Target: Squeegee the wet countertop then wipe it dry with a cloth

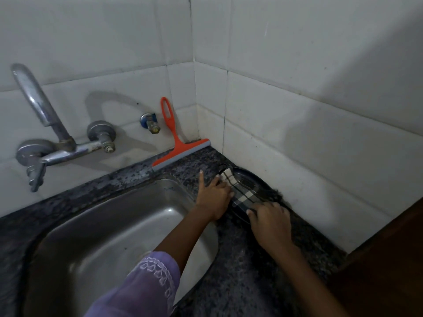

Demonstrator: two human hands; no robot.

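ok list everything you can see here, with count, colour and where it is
squeegee: one, orange with grey blade, leaning on back wall, blade on countertop
cloth: one, checked dark and white, on countertop by right wall
countertop: one, dark speckled stone, around the sink
sink: one, steel, lower left
tap: one, grey metal, back wall, left
small valve: one, blue and brass, back wall
wall tiles: many, white
sleeve: one, lilac, left arm
left hand: on cloth's left edge
right hand: on cloth's near end
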